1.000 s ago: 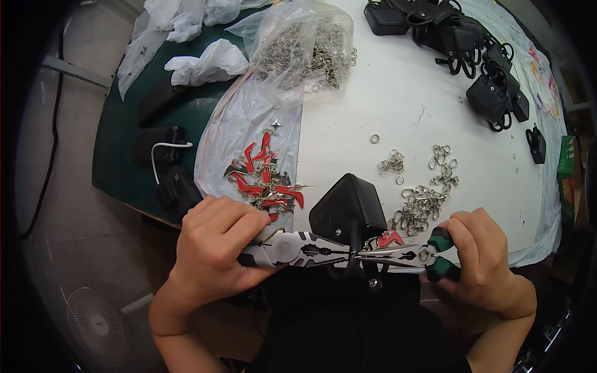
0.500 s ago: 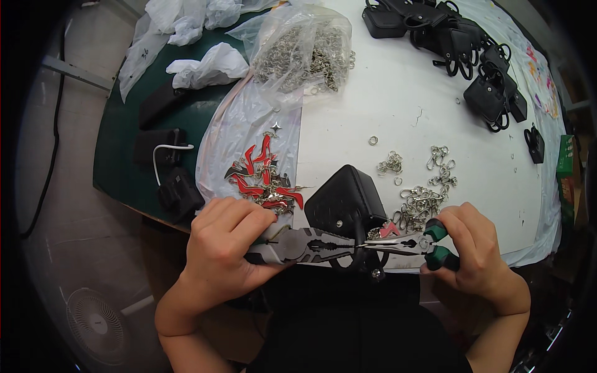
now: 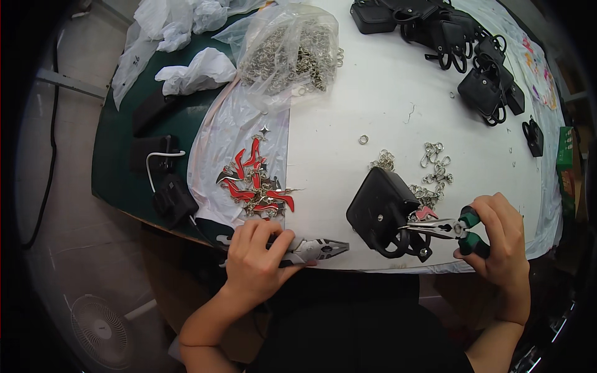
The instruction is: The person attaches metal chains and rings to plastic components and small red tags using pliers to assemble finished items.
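Left hand (image 3: 258, 252) is wrapped round grey metal pliers (image 3: 314, 250), right hand (image 3: 500, 233) round green-handled needle-nose pliers (image 3: 459, 229).
At the latter's tips, a boxy black handbag (image 3: 382, 202) is positioned near the white surface's (image 3: 373, 105) front edge; beyond, red shoe-shaped charms (image 3: 256, 179) and silver metal clasps (image 3: 440, 178) are heaped.

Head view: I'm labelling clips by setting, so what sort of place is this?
Probably a small workshop for assembling accessories: grey pliers, a heap of black pouches and a bag of metal fittings.
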Demonstrator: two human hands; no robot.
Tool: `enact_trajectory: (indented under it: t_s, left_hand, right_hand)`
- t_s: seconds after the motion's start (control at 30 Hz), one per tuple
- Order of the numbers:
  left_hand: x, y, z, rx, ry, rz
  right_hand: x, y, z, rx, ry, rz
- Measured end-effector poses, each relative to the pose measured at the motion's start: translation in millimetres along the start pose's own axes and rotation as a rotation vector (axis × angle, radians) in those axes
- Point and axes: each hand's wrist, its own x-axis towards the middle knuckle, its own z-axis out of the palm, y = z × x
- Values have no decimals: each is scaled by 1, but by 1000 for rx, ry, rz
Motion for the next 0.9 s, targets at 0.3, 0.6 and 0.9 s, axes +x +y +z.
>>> enact_trajectory:
  t_s: [0.3, 0.6, 0.9]
  left_hand:
    - [31, 28, 4, -502, 292, 167]
    - [57, 31, 17, -945, 415, -25]
    - [75, 28, 27, -575, 399, 154]
  right_hand:
    - [11, -8, 19, 176, -74, -33]
    - [-19, 31, 44, 291, 117, 499]
    - [-73, 112, 81, -357, 306, 653]
